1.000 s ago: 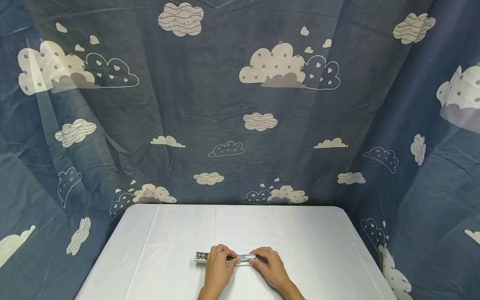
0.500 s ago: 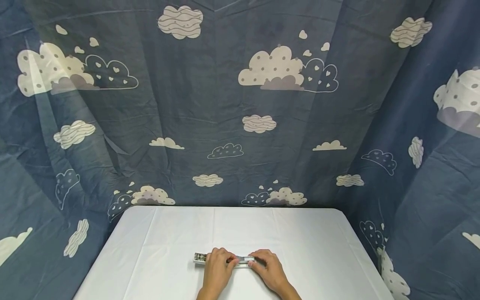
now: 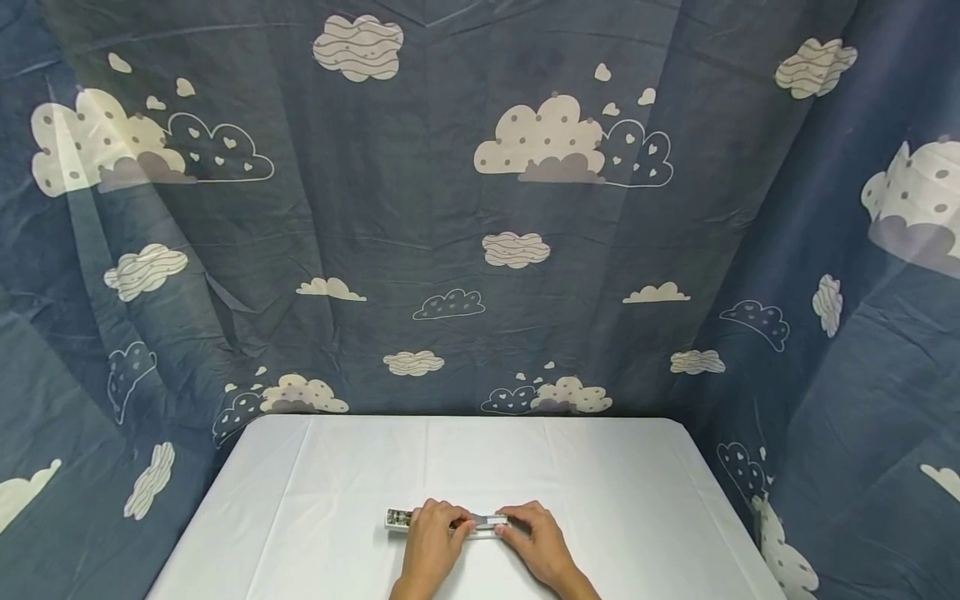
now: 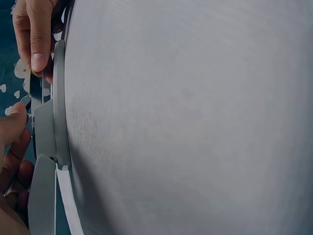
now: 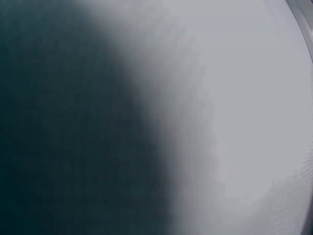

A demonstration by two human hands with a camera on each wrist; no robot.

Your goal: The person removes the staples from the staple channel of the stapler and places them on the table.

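A grey stapler (image 3: 396, 520) lies lengthwise across the white table, its top cover swung back to the left and its metal magazine exposed. My left hand (image 3: 432, 537) is over its middle, thumb and finger pinching at the near end of the magazine. In the left wrist view, a thin dark piece (image 4: 26, 102) shows at those fingertips; its kind is unclear. My right hand (image 3: 538, 542) holds the stapler's right end between thumb and fingers. The left wrist view shows the grey base (image 4: 59, 107) and right fingers (image 4: 40, 44); the right wrist view is mostly blurred.
White cloth covers the table (image 3: 600, 475), whose far edge and rounded corners show. Behind and on both sides hangs a dark blue curtain (image 3: 390, 208) printed with clouds.
The head view has shifted slightly. Both hands stay at the stapler with nearly the same hold; the left fingertips have moved only a little at the magazine.
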